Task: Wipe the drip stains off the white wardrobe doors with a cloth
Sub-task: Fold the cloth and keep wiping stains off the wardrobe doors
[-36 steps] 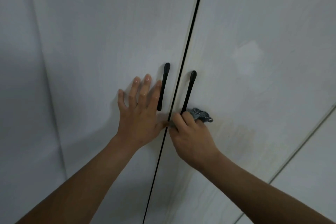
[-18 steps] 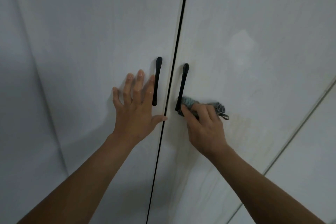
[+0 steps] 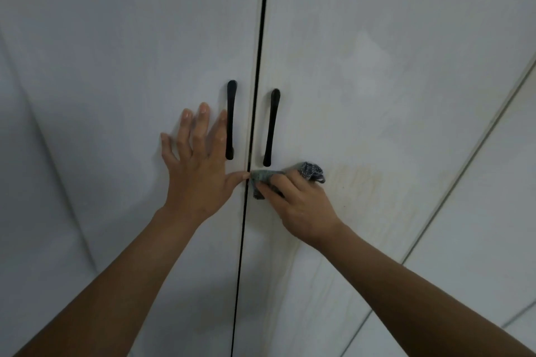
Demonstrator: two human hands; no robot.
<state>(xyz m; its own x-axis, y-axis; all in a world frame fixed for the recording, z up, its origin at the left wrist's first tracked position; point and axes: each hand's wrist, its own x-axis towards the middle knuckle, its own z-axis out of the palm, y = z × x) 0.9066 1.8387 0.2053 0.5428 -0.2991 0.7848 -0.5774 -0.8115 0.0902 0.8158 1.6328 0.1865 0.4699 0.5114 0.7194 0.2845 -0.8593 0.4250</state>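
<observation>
Two white wardrobe doors fill the view, the left door [image 3: 116,66] and the right door [image 3: 391,38], split by a dark vertical gap. My left hand [image 3: 200,165] presses flat on the left door beside its black handle [image 3: 231,119], fingers spread. My right hand [image 3: 298,206] grips a bunched grey-blue cloth [image 3: 307,171] against the right door just below its black handle [image 3: 271,127], by the gap. Faint yellowish drip stains [image 3: 362,182] run down the right door to the right of the cloth.
A pale patch [image 3: 368,66] shows higher on the right door. Another white panel [image 3: 493,211] adjoins at the right behind a slanted seam. A further panel edge [image 3: 43,139] runs down the left side.
My right hand and the cloth slid right from the handle's foot, then back left and slightly down to the gap. My left hand stayed flat on the left door.
</observation>
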